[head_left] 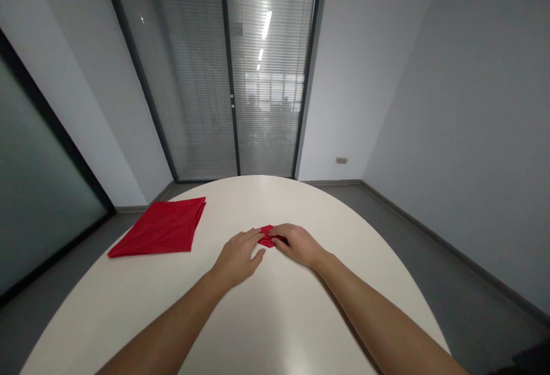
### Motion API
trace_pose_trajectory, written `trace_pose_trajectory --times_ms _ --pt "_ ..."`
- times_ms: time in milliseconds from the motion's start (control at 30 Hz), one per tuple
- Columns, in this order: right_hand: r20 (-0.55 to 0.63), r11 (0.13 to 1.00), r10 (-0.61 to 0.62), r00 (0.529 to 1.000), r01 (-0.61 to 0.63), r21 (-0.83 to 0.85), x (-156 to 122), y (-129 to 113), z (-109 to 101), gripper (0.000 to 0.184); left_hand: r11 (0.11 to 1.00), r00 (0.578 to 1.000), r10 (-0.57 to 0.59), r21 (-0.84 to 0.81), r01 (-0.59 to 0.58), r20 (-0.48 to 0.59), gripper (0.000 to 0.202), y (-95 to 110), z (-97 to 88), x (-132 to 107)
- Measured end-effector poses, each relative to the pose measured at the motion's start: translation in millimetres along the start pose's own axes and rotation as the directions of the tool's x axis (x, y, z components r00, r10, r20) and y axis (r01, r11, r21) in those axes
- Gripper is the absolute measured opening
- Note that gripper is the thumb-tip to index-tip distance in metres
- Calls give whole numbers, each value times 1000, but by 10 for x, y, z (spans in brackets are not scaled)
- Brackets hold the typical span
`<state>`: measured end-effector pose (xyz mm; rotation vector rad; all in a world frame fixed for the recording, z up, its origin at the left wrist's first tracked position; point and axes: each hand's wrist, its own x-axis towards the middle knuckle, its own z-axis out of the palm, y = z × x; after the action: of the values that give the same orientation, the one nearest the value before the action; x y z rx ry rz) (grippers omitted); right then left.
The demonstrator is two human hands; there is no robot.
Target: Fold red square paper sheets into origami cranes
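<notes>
A small folded red piece (pixel 267 242) lies on the white table between my two hands; whether it is cloth or paper I cannot tell. My left hand (pixel 240 257) rests at its left side, fingers stretched out with the tips on its edge and the thumb held apart. From the right, my right hand (pixel 298 244) pinches it with thumb and fingers curled together, covering its right part. Farther left, apart from both hands, lies a larger folded red cloth (pixel 165 229), flat and slightly creased.
The round white table (pixel 275 317) fills the lower view, its curved far edge near the blind-covered glass door (pixel 270 128). Grey floor shows around it. Plain walls stand left and right, with a small socket plate (pixel 341 160) low at the back.
</notes>
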<state>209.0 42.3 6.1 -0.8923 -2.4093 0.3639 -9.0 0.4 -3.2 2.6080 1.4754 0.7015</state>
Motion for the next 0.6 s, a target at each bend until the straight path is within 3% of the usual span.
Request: trace_pose_trajectory --times_ms 333,600 --pt "-9 994 86 996 -87 -73 -2 9 -10 26 1000 999 18 7 -17 -43 43 9 -33 -7" --pt "27 997 66 997 -65 -34 -12 -16 -26 25 988 988 -155 24 155 -17 32 9 -78 6"
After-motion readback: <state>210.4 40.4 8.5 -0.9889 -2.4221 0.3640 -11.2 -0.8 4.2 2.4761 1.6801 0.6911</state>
